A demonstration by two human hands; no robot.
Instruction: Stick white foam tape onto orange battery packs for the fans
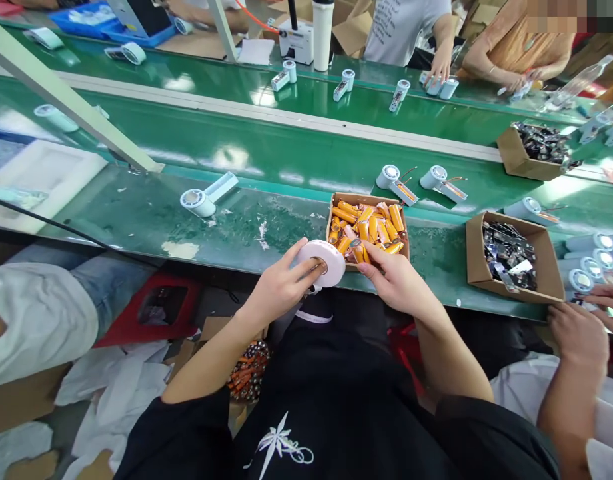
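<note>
My left hand (pixel 290 279) is closed on a roll of white tape (pixel 331 261), its fingers in the core, just past the bench's near edge. Beside it, my right hand (pixel 394 277) pinches an orange battery cell (pixel 359 253) over the front of a cardboard box (pixel 407 248). Several more orange cells (pixel 371 227) lie heaped in that box, some with white patches. To the left on the bench rests a light-blue handheld fan housing (pixel 199 203), its round head towards me and its handle pointing away.
Light-blue fan housings (pixel 389 176) with orange cells and wires lie along the green conveyor belt (pixel 286 157). On the right stands a cardboard box of small dark parts (pixel 511 257), near a co-worker's hands (pixel 581 330). A slanted metal post (pixel 76 100) rises at left. Other people sit across the line.
</note>
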